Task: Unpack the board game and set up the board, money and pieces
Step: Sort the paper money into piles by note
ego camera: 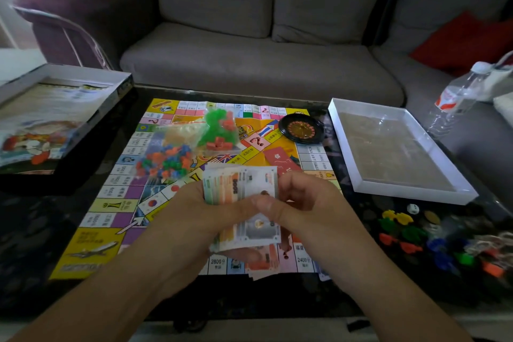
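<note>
Money (pixel 240 189) is your step: both hands' fingers (pixel 288 197) grip the notes; next, sort them beside the board (pixel 111 203)

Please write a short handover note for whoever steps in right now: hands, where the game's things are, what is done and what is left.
Hands: the left hand and right hand both grip the stack of play money above the board.
Placed: board lies unfolded on the dark table. Roulette wheel sits at its far right corner.
Still bagged on the board: green and red houses, small coloured pieces.
Loose tokens and a die lie to the right, near the empty box tray.
Left: sort the money, open the bags, place the pieces.
</note>
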Demonstrator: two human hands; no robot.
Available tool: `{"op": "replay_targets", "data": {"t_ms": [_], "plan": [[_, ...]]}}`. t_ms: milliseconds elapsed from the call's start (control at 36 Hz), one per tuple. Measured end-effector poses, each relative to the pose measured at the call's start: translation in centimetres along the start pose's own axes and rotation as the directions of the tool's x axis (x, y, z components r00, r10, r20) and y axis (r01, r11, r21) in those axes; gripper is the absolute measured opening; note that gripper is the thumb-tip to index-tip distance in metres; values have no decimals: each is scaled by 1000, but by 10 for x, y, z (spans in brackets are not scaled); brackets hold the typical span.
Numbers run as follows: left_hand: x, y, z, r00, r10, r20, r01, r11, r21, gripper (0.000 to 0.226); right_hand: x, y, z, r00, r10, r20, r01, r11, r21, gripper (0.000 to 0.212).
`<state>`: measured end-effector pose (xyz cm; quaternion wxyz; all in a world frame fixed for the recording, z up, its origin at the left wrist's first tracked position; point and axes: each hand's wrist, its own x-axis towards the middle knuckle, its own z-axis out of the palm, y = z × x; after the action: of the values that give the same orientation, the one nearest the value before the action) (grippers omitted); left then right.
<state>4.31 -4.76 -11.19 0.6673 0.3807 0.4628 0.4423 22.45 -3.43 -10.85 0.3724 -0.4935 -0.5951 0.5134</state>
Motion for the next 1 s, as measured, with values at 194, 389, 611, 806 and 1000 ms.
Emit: {"op": "replay_targets", "data": {"t_ms": [194, 389, 611, 806, 1000], "plan": [[-1, 4, -5, 999, -38, 26, 41, 994, -97, 24, 4, 4, -5, 998, 52, -34, -51, 997, 50, 22], [2, -4, -6, 996, 52, -68, -51, 998, 21, 27, -1, 7, -7, 996, 82, -33, -80, 995, 51, 11], [5, -3, -8, 991, 19, -134, -2, 992, 129, 22, 1, 1, -53, 968, 113, -223, -188, 917, -351, 13], [8, 2, -10, 990, -6, -137, 21, 994, 106, 33, -1, 31, -108, 906, 240, -349, -422, 586, -692, 21], [4, 1, -6, 991, 2, -132, 12, 994, 105, 33, -2, 64, -106, 886, 277, -373, -457, 383, -802, 16]]}}
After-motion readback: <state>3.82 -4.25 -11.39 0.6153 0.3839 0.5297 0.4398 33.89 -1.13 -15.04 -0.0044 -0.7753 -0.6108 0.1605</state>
